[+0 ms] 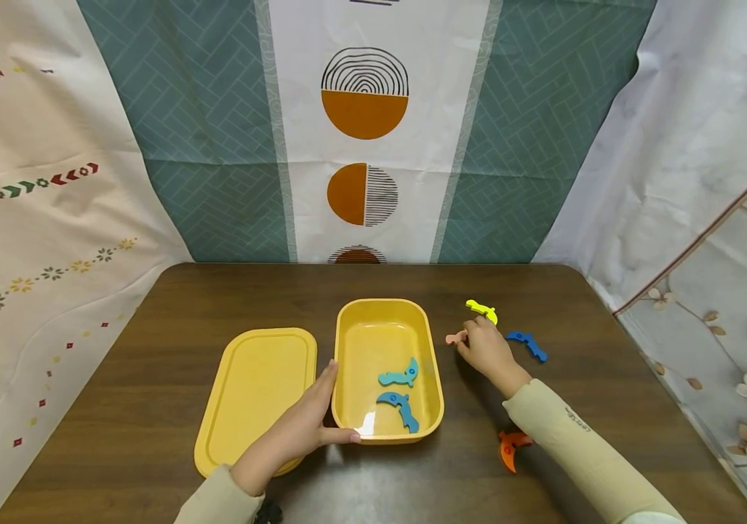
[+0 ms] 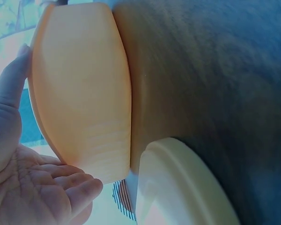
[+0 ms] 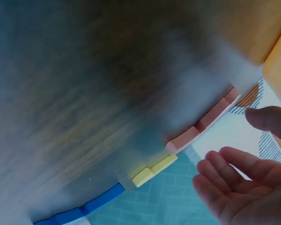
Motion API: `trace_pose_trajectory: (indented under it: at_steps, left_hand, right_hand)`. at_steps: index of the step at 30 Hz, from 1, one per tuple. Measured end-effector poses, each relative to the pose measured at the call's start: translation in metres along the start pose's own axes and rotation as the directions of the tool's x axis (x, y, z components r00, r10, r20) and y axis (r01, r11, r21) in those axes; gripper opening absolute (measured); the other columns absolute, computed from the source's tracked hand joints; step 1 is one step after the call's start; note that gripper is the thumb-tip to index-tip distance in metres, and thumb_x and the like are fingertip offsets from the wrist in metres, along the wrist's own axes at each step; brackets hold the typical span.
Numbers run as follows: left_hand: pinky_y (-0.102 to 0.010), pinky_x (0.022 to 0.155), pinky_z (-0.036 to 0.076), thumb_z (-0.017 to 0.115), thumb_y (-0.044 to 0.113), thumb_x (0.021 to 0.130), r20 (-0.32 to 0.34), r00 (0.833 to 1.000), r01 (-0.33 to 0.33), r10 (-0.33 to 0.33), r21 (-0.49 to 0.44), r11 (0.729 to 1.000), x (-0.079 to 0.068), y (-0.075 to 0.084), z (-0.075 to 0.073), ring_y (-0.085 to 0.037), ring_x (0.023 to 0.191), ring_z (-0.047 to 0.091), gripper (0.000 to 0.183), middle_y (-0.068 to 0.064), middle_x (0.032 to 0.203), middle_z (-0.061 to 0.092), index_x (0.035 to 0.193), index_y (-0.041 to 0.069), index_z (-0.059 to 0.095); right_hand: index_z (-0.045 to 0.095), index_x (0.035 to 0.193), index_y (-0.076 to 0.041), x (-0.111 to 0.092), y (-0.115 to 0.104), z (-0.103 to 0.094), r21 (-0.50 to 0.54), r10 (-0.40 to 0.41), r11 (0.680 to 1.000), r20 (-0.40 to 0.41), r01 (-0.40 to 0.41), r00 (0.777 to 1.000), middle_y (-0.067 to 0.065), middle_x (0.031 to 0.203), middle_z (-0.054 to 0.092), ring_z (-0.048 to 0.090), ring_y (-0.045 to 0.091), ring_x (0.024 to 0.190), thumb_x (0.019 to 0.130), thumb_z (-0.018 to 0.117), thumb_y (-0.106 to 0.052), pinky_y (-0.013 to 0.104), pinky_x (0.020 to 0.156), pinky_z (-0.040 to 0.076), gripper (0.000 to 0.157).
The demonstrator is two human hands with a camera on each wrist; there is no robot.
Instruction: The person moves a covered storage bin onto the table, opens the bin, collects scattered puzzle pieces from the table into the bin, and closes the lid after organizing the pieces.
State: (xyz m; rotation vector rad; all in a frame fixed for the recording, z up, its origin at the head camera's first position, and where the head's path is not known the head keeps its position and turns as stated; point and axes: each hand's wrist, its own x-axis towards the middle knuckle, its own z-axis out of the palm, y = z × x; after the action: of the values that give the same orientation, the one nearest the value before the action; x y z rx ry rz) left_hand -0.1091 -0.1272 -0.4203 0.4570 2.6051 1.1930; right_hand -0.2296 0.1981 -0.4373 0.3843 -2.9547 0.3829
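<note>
A yellow plastic box (image 1: 388, 439) stands mid-table with a teal toy knife (image 1: 399, 375) and a blue toy knife (image 1: 403, 412), both curved, inside. My left hand (image 1: 310, 415) touches its near left corner, fingers along the left wall and thumb along the front. In the left wrist view the box wall (image 2: 84, 89) shows beside the fingers. My right hand (image 1: 487, 351) is over a pink toy knife (image 1: 454, 338) right of the box. The right wrist view shows a gap between these fingers and the pink knife (image 3: 210, 117); nothing is held.
A yellow lid (image 1: 258, 393) lies left of the box. Beyond the right hand is a yellow toy knife (image 1: 483, 311), with a dark blue one (image 1: 529, 346) to its right. An orange-red toy knife (image 1: 508, 451) lies by the right sleeve. Patterned curtains (image 1: 216, 145) hang behind the table.
</note>
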Motion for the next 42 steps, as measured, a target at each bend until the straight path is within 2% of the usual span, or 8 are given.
trace_pose_trajectory:
  at_steps: [6, 18, 32, 42]
  left_hand:
    - [-0.056, 0.111, 0.022, 0.081, 0.037, 0.073, -0.001, 1.000, -0.001, 0.001, 0.005, 1.000, -0.0008, -0.0004, -0.0003, -0.038, 0.143, 0.017, 0.113, -0.024, 0.157, 0.010, 0.151, -0.004, 0.010]
    - [-0.056, 0.111, 0.023, 0.081, 0.039, 0.073, 0.001, 1.000, 0.001, -0.001, 0.000, 1.000, -0.0009, -0.0022, -0.0002, -0.038, 0.143, 0.017, 0.114, -0.024, 0.157, 0.011, 0.151, -0.004, 0.010]
    - [-0.057, 0.111, 0.023, 0.081, 0.036, 0.073, -0.006, 1.000, -0.004, 0.004, -0.001, 1.000, -0.0013, -0.0012, -0.0011, -0.039, 0.143, 0.018, 0.113, -0.024, 0.156, 0.012, 0.151, -0.004, 0.010]
    - [-0.057, 0.110, 0.023, 0.080, 0.041, 0.072, -0.004, 1.000, -0.012, 0.012, -0.006, 1.000, -0.0028, -0.0020, -0.0011, -0.039, 0.143, 0.017, 0.114, -0.024, 0.156, 0.013, 0.151, -0.003, 0.010]
  right_hand:
    - [0.064, 0.092, 0.005, 0.0015, -0.0002, 0.0022, -0.003, 0.058, 0.998, 0.077, -0.058, 0.995, 0.016, 0.089, 0.058, 0.055, 0.028, 0.081, 0.082, 0.068, -0.010, 0.043, 0.074, 0.051, 0.019]
    - [0.066, 0.093, 0.005, 0.0020, -0.0021, 0.0035, -0.015, 0.059, 0.998, 0.125, -0.058, 0.990, 0.015, 0.089, 0.058, 0.055, 0.027, 0.079, 0.082, 0.067, -0.007, 0.042, 0.071, 0.052, 0.016]
    - [0.068, 0.090, 0.004, 0.0035, -0.0024, 0.0031, 0.000, 0.070, 0.998, 0.101, -0.070, 0.992, 0.014, 0.084, 0.057, 0.053, 0.026, 0.075, 0.079, 0.064, 0.000, 0.039, 0.067, 0.050, 0.012]
    - [0.068, 0.092, 0.005, 0.0070, -0.0002, 0.0036, -0.012, 0.127, 0.992, 0.120, -0.126, 0.985, 0.018, 0.091, 0.060, 0.057, 0.031, 0.083, 0.081, 0.062, 0.000, 0.044, 0.075, 0.052, 0.014]
